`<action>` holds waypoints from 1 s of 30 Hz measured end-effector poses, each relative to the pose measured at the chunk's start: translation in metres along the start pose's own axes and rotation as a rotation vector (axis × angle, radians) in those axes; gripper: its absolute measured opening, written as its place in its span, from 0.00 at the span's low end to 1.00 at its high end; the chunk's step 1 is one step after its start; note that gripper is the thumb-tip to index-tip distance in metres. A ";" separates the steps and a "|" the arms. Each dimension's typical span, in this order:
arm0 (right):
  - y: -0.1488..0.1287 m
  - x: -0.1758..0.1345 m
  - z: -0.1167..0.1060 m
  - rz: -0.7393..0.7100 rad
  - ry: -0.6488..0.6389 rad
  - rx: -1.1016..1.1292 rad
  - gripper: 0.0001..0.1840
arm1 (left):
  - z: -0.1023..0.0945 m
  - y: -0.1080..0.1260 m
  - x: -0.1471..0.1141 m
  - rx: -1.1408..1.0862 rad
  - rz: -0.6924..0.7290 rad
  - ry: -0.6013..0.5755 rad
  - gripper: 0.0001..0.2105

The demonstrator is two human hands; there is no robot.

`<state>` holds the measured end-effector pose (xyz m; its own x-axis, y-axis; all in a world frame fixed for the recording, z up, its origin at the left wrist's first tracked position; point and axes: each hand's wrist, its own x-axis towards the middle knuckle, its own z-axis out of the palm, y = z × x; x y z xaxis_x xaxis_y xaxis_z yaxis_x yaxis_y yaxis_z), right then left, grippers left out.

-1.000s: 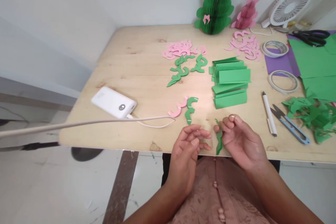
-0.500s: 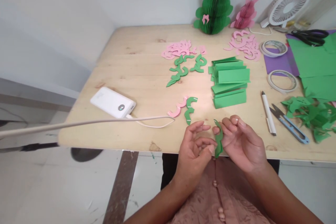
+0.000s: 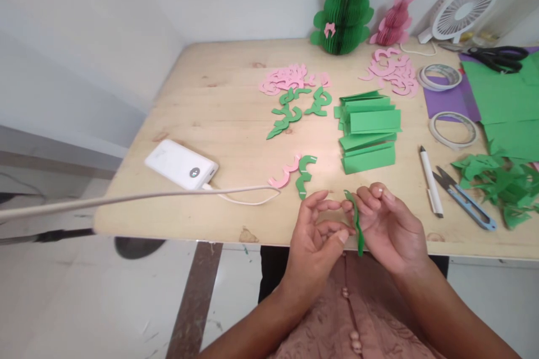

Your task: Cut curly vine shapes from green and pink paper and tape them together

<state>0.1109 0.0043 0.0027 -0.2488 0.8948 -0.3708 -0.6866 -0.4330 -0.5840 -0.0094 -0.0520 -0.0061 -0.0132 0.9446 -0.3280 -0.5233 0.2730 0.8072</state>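
A curved, wavy-edged green paper strip point(image 3: 357, 225) stands nearly edge-on between my hands, above the table's front edge. My left hand point(image 3: 315, 238) is closed with bent fingers, its fingertips at the strip's left side. My right hand point(image 3: 389, 230) is closed too, its curled fingers against the strip's other side. At its thumb and index tips shows a tiny white bit point(image 3: 379, 190), too small to name. Just beyond my left hand lie a scalloped green paper piece point(image 3: 302, 182) with white marks and a scalloped pink paper piece point(image 3: 287, 173).
Folded green paper point(image 3: 374, 122) lies ahead, with green cutouts point(image 3: 286, 118) and pink cutouts point(image 3: 286, 78) to its left. Tape rolls point(image 3: 453, 130), a pen point(image 3: 430, 179), thread snips point(image 3: 465, 199) and green scraps point(image 3: 501, 179) are at right. A power bank point(image 3: 181, 164) trails its cable leftward.
The green strip has turned more edge-on and shifted slightly right, toward my right hand. My left hand has moved a little right with it. The things on the table have not moved.
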 end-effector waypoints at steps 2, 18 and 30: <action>0.000 0.000 -0.001 -0.014 -0.026 -0.003 0.08 | 0.000 -0.001 0.000 -0.022 -0.013 -0.009 0.25; 0.006 0.003 -0.011 -0.144 -0.086 -0.138 0.08 | 0.003 0.004 -0.002 -0.306 -0.153 -0.037 0.25; -0.001 -0.001 -0.014 -0.057 0.057 -0.231 0.09 | -0.003 -0.005 0.002 -0.040 0.052 0.063 0.23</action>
<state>0.1214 0.0028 -0.0062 -0.1704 0.9136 -0.3691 -0.5224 -0.4014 -0.7523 -0.0091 -0.0522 -0.0124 -0.0942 0.9435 -0.3177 -0.5537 0.2156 0.8043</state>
